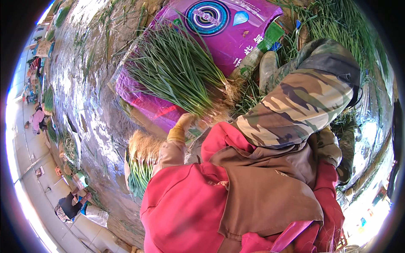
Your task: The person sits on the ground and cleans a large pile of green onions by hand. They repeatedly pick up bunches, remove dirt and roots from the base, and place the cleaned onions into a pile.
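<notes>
My left hand [185,122], in a yellowish glove, is at the root end of a large pile of green onions [174,68]. Its fingertips are hidden among the stems and roots, so I cannot tell whether they grip. The onions lie on a purple printed plastic sack [218,47], leaves pointing away to the upper left and pale roots [218,112] towards me. A smaller bunch [233,88] lies at the pile's right side. My right hand is out of view behind my bent leg; only its sleeve [327,145] shows.
Another onion bunch [142,161], roots up, stands beside my left forearm. My camouflage-trousered knee [332,69] rises at the right. Loose green onions [341,25] lie beyond it. Wet, littered ground [91,72] stretches left, where a bent-over person [71,205] is at a distance.
</notes>
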`<state>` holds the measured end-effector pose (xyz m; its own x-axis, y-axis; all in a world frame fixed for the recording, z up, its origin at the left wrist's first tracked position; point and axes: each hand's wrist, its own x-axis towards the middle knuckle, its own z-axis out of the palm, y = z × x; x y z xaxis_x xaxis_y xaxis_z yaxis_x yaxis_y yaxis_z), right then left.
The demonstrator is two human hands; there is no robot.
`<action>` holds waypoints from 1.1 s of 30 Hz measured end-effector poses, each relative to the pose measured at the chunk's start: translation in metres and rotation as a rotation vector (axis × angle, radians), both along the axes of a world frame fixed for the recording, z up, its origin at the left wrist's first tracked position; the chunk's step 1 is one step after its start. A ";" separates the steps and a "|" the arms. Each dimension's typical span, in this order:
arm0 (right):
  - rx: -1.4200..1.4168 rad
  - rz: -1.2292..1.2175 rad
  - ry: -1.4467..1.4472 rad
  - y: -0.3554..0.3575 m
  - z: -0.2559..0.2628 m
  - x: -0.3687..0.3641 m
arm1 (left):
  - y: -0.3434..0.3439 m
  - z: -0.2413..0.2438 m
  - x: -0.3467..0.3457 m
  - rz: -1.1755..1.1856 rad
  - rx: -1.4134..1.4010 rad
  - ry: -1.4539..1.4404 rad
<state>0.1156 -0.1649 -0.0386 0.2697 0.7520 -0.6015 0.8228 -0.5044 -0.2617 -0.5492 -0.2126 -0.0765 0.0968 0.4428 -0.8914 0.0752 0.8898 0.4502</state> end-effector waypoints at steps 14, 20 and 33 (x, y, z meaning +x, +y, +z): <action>-0.010 -0.017 -0.008 -0.011 0.012 0.009 | 0.076 0.001 0.126 -0.376 0.674 1.070; -0.023 -0.031 -0.021 -0.025 0.018 0.017 | 0.075 -0.029 0.106 0.191 0.560 0.619; 0.206 0.081 -0.022 0.032 0.049 -0.019 | 0.133 0.183 0.112 0.777 0.655 -0.692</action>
<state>0.0964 -0.1329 0.0105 0.2149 0.8779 -0.4279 0.8649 -0.3746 -0.3340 -0.4371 -0.0801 0.1062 -0.0282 0.9383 -0.3446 -0.8058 0.1826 0.5633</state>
